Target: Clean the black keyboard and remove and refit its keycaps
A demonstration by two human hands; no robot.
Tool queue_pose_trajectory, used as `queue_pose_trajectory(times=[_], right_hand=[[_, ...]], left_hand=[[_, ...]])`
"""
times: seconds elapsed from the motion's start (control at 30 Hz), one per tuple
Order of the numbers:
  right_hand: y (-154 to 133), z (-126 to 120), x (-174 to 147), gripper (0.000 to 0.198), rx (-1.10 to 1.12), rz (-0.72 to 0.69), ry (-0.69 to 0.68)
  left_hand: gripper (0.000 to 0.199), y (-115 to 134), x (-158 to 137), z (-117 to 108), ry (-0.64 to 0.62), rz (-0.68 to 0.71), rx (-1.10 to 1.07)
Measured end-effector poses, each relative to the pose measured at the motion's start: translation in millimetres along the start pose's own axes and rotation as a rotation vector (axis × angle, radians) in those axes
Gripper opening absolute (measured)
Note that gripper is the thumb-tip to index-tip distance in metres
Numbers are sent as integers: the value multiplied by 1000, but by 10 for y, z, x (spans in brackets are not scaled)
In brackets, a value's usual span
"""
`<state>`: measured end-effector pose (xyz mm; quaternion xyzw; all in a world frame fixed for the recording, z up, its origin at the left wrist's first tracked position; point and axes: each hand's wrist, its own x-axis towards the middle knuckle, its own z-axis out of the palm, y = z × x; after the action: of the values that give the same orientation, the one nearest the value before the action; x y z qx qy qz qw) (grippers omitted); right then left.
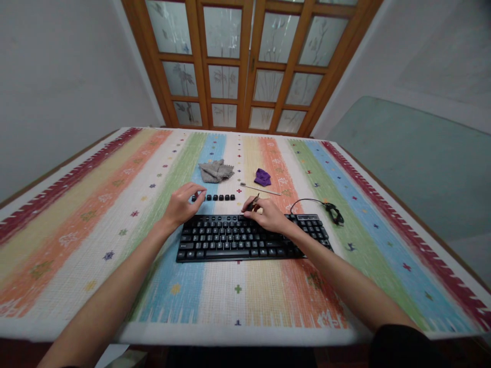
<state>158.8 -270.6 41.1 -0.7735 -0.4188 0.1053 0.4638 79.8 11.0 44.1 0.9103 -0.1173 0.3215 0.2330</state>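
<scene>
right hand grip holds dark tool; left hand grip cannot be determined. stray contact could scatter black keycaps.

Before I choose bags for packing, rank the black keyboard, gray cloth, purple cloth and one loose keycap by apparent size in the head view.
1. Black keyboard
2. Gray cloth
3. Purple cloth
4. Loose keycap

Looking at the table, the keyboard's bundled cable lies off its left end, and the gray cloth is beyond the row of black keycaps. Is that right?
Not quite: the head view shows the bundled cable off the keyboard's right end. The gray cloth is indeed beyond the row of black keycaps.
</scene>
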Motion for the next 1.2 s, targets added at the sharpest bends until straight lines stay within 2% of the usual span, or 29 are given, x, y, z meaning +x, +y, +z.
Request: queue_pose_trajectory(times=[0.23,0.43,0.53,0.83,1.2], right_hand=[[92,-91,-39,12,44,-5,-28],[120,-96,-54,12,27,-37,9],[127,-110,-83,12,48,-30,-1],[82,-114,-105,15,-7,-14,-13],[-47,-60,-30,5,-252,-79,-35]], left_hand=[[21,-162,-352,-147,-15,-91,19],[26,-254,-458,-165,46,-227,31],[28,-280,-494,-146,23,-263,13],[32,-255,-539,-89,-155,-264,-58],[32,-262,-538,-83,-180,-280,-70]])
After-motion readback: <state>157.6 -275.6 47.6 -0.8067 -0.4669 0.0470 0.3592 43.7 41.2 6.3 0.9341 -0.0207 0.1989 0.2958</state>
